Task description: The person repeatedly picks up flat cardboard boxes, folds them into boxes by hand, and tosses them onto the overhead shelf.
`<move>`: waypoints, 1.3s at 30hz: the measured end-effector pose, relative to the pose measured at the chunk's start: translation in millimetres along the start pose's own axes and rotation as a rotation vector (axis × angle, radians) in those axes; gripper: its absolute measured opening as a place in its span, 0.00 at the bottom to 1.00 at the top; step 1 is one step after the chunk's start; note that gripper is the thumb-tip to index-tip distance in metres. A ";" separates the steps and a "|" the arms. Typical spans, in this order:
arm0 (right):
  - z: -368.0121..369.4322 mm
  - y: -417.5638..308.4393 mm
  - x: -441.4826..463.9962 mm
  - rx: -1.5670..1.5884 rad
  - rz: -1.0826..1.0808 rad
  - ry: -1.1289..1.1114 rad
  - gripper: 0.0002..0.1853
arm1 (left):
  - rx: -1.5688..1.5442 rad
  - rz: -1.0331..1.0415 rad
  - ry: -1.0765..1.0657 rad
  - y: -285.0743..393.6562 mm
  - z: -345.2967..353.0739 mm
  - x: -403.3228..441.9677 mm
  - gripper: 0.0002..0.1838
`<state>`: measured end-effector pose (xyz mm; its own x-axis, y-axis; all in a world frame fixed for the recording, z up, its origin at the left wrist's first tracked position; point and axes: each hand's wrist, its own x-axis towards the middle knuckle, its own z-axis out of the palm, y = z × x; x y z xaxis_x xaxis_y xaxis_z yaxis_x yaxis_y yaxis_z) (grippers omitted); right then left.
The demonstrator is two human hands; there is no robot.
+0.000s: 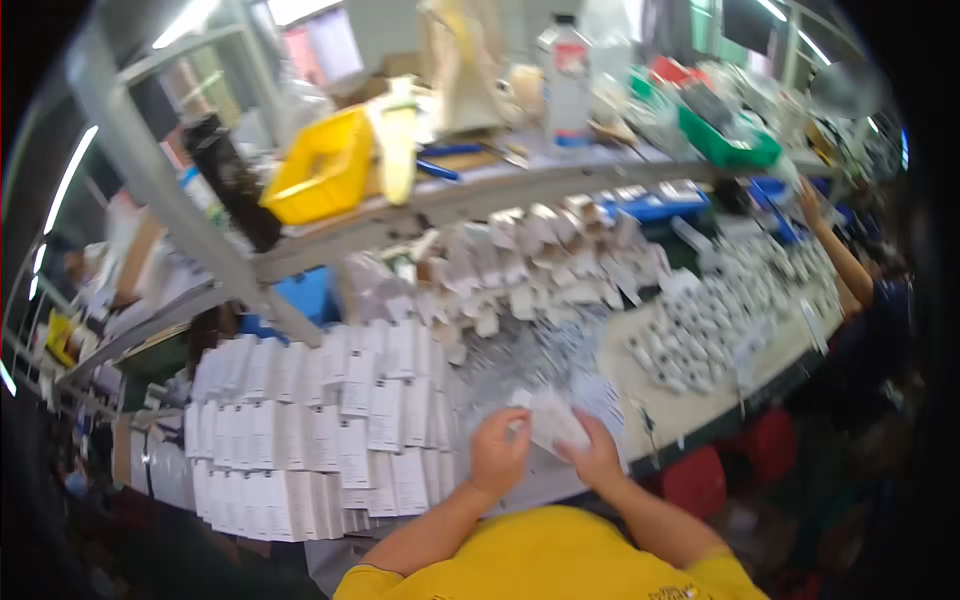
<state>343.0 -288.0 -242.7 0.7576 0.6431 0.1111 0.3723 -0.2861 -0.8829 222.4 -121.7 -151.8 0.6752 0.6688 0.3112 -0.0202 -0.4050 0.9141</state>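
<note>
A small white carton (556,423), somewhat blurred, is held in front of my yellow shirt. My right hand (594,452) grips its right side, thumb across the face. My left hand (500,448) is curled at the carton's left end, thumb and forefinger pinched close to its edge; the exact contact is blurred. Below and around the carton lie clear plastic bags (520,355) on the bench. To the left of my left hand stand rows of closed white boxes (265,435) with small print, stacked in layers.
Open white cartons (530,235) line the back of the bench. Many white round parts (690,335) cover the right side. A shelf above carries a yellow bin (318,165), a bottle (566,85) and a green bin (725,140). Another person's arm (840,255) reaches in at right; red stools (695,482) stand below.
</note>
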 end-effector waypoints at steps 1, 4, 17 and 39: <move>-3.3 12.2 13.3 -0.026 0.061 0.063 0.37 | -0.005 0.049 0.025 -0.4 1.1 -5.0 0.09; -33.5 48.1 62.0 0.057 0.273 0.232 0.38 | -0.045 0.053 -0.069 -10.5 -3.5 -18.1 0.09; -121.5 30.7 354.2 0.062 0.136 0.304 0.35 | 0.190 -0.310 -0.296 9.1 -40.8 -74.4 0.07; -65.2 -58.9 -25.4 -0.264 0.144 -1.046 0.26 | -0.179 0.222 -0.651 153.2 -200.5 -6.6 0.22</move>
<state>336.7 -333.8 -163.7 0.0187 0.8419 -0.5394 0.5150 -0.4705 -0.7165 67.0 -63.1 38.4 0.9435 0.0513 0.3273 -0.2912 -0.3428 0.8931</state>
